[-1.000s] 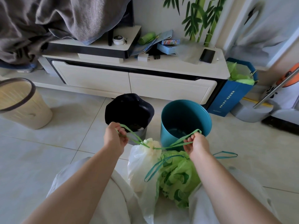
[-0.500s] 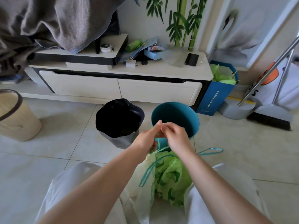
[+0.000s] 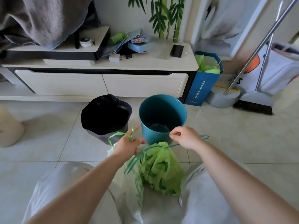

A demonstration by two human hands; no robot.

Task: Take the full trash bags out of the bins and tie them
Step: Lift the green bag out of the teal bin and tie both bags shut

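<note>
Nearest, a green trash bag (image 3: pixel 161 168) and a white trash bag (image 3: pixel 127 188) lay on the floor between the person's knees. Just beyond, the left hand (image 3: pixel 127 145) had its grip curled round a light green drawstring (image 3: pixel 119 134). The right hand (image 3: pixel 186 138) had its fingertips pinched together; on what, I cannot tell. Farther off stood a black-lined bin (image 3: pixel 123 107) on the left and a teal bin (image 3: pixel 155 135) on the right.

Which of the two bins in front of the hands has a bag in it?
The left one, lined with a black bag draped over its rim; the teal bin beside it is bare inside.
</note>
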